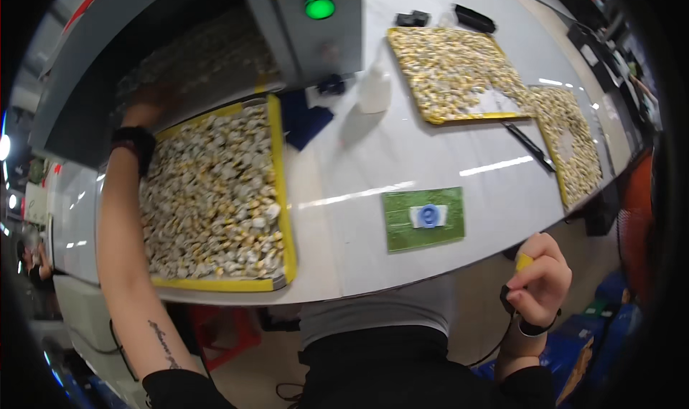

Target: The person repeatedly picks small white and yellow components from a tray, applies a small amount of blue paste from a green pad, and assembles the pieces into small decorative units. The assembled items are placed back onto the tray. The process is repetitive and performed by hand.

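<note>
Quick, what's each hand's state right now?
Left hand: cannot be told; dim inside the grey box-shaped machine.
Right hand: closed, apparently holding a small black corded piece and a small yellow piece.

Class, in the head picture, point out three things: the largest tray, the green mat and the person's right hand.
Largest tray point(282, 186): head view, right side of its yellow rim.
Green mat point(426, 239): head view, bare part near its lower edge.
Right hand point(542, 283): head view, middle of the hand.

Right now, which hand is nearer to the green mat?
Right. The right hand is closer to the green mat, on its right and toward the person; the left hand is well away to its left, at the opening of the grey machine.
</note>
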`<state>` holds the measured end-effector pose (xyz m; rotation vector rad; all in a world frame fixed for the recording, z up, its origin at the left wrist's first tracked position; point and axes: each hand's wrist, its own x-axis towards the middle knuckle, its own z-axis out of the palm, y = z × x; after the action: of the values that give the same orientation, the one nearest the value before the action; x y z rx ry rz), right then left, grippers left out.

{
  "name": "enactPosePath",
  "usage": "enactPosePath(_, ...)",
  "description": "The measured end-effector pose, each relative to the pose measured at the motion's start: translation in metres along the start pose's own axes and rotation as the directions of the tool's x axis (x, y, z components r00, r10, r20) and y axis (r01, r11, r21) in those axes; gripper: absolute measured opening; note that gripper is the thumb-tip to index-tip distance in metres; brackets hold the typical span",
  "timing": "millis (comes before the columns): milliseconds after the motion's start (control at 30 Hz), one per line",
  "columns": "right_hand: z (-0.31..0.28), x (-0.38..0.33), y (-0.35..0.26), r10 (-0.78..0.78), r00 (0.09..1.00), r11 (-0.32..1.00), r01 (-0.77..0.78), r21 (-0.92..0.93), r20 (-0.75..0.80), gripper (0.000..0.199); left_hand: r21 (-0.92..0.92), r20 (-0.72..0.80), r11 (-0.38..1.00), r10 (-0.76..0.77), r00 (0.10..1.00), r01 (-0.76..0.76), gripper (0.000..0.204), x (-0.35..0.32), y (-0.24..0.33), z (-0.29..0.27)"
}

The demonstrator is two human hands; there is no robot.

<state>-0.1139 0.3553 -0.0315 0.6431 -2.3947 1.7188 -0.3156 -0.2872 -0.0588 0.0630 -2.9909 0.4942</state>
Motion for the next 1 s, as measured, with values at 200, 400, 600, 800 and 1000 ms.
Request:
enactPosePath(200, -0.04, 0.019, -0.016, -0.057, 0.996, 0.939, 0.078, -0.334, 0.073, 0.017, -0.014, -0.212, 0.999, 0.049, 0.976, -0.053, 0.036, -0.014, -0.04, -0.005)
enactPosePath(400, -0.085, 0.088, 0.006, -0.046, 0.992, 0.589, 0.121, -0.799, 0.117, 0.018, -0.77, -0.091, 0.624, 0.094, 0.991, -0.13, 0.026, -0.145, 0.169, -0.171)
enactPosePath(600, -0.096, 0.175, 0.1, -0.036, 0.932, 0.528, 0.323, -0.785, 0.36, 0.016, -0.989, -0.129, -0.097, 0.933, 0.336, -0.11, 0.015, -0.212, 0.284, -0.208)
enactPosePath(800, -0.086, 0.198, 0.134, 0.246, 0.947, 0.566, 0.032, -0.824, 0.206, 0.01, -0.88, -0.19, -0.445, 0.653, 0.733, 0.168, 0.013, -0.242, 0.303, -0.131)
enactPosePath(1000, -0.074, 0.189, 0.113, -0.033, 0.96, 0.501, 0.256, -0.826, 0.278, 0.008, -0.717, 0.072, -0.65, 0.288, 0.955, 0.25, 0.042, -0.269, 0.324, -0.131)
